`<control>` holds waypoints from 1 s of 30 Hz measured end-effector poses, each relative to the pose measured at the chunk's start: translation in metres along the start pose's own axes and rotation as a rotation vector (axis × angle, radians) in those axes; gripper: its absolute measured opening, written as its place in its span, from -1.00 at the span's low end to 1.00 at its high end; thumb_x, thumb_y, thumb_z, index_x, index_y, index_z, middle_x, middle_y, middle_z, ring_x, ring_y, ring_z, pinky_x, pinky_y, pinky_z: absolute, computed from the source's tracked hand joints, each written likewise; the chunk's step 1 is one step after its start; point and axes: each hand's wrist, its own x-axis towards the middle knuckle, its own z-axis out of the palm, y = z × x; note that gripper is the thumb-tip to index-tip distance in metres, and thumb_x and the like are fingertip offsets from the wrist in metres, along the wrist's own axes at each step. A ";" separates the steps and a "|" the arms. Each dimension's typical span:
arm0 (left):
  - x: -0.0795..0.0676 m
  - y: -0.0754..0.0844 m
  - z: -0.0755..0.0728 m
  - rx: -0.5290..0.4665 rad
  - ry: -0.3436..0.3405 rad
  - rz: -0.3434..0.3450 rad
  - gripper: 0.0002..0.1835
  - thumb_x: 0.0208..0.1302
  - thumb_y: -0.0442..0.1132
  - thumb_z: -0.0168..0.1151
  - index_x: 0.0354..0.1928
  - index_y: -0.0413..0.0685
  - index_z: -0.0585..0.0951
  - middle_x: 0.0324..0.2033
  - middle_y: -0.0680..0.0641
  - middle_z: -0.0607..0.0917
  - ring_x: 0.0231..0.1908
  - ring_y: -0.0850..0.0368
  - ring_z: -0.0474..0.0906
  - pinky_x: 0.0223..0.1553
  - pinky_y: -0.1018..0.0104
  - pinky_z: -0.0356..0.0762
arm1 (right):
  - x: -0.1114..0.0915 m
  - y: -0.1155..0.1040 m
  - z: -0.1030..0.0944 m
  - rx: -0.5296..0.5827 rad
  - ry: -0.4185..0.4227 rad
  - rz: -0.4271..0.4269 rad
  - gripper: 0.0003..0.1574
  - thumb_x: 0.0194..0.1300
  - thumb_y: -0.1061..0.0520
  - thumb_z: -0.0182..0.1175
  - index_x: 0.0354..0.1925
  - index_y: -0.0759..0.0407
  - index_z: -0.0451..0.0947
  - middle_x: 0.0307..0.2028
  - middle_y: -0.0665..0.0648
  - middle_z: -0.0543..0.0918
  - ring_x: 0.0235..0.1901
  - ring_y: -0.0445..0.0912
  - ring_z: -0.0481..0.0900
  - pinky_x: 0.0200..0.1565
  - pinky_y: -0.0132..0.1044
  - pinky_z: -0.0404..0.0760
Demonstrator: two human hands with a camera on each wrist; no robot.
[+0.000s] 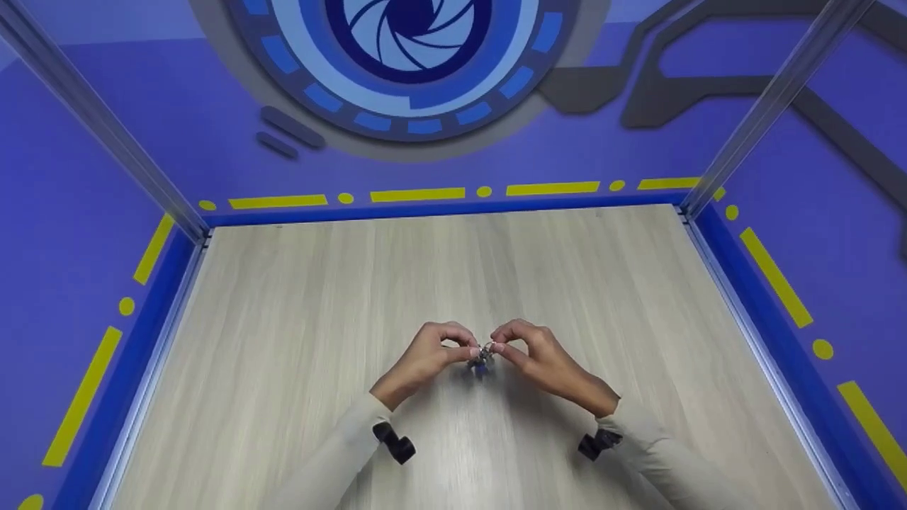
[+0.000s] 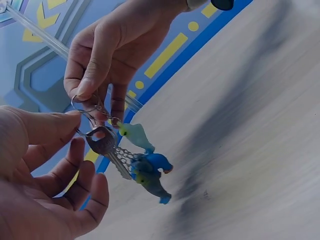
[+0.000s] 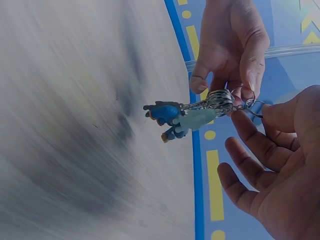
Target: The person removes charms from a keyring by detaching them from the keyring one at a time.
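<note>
Metal rings (image 3: 220, 101) sit bunched between the fingers of the 2 hands, above the bench (image 1: 425, 283). The left hand (image 1: 423, 356) pinches a ring between thumb and forefinger, with its other fingers loosely bent and spread. The right hand (image 1: 549, 361) has its thumb and fingertips closed on a ring too, just beside the left fingertips. A silver key (image 2: 106, 146) hangs just below the left fingers, its blade pointing away from them. Thin chains (image 2: 122, 154) hang beside it, with 3 charms below the fingers: a pale green charm (image 2: 136, 134) nearest to the right fingers, and a blue charm (image 2: 159, 161) and a grey-blue charm (image 2: 152, 186) farther off, touching each other. Well beyond the fingers stands a blue wall (image 1: 496, 163) with yellow marks.
</note>
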 end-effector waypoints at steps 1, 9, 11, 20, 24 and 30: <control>0.000 0.000 0.000 -0.003 0.004 0.005 -0.93 0.41 -0.37 0.47 -0.17 -0.25 0.84 -0.16 0.03 0.79 -0.04 0.13 0.66 -0.01 0.26 0.64 | 0.000 0.000 0.000 0.001 0.004 0.001 -0.92 0.58 0.21 0.35 -0.12 0.23 0.70 -0.05 0.09 0.81 0.04 0.04 0.76 0.15 0.04 0.69; -0.003 -0.005 -0.002 -0.067 0.021 0.034 -0.92 0.40 -0.36 0.48 -0.17 -0.25 0.82 -0.12 -0.17 0.81 -0.03 0.11 0.67 0.23 0.00 0.49 | -0.002 0.004 0.001 0.041 0.032 0.031 -0.94 0.56 0.22 0.36 -0.15 0.18 0.71 -0.05 0.12 0.83 0.04 0.04 0.78 0.14 0.10 0.72; -0.003 -0.007 -0.003 -0.082 0.021 0.031 -0.90 0.41 -0.34 0.47 -0.15 -0.26 0.82 -0.11 -0.16 0.81 -0.02 0.11 0.68 0.27 -0.03 0.47 | -0.002 0.003 0.001 0.070 0.035 0.049 -0.92 0.58 0.20 0.35 -0.16 0.18 0.71 -0.04 0.12 0.84 0.04 0.02 0.78 0.15 0.01 0.72; -0.001 -0.004 -0.002 -0.036 0.011 -0.024 -0.85 0.46 -0.27 0.44 -0.10 -0.23 0.81 -0.18 0.04 0.81 -0.06 0.12 0.65 0.09 0.15 0.54 | 0.002 -0.001 0.001 0.138 0.048 0.087 -0.90 0.62 0.15 0.31 -0.14 0.13 0.69 -0.02 0.07 0.84 0.04 -0.03 0.78 0.22 -0.09 0.69; -0.001 0.000 -0.002 -0.002 0.002 -0.031 -0.86 0.49 -0.24 0.42 -0.08 -0.17 0.82 -0.15 0.03 0.82 -0.06 0.11 0.63 -0.01 0.20 0.58 | 0.002 -0.001 0.000 0.103 0.049 0.062 -0.90 0.61 0.18 0.32 -0.11 0.19 0.69 -0.05 0.06 0.84 0.01 -0.06 0.79 0.17 -0.12 0.71; -0.001 0.002 -0.001 0.069 -0.012 -0.013 -0.88 0.47 -0.25 0.42 -0.09 -0.14 0.83 -0.16 0.03 0.82 -0.04 0.13 0.65 0.08 0.14 0.57 | 0.001 -0.001 0.002 0.052 0.026 0.023 -0.93 0.59 0.22 0.34 -0.08 0.23 0.70 -0.06 0.07 0.83 0.00 -0.08 0.76 0.11 -0.05 0.73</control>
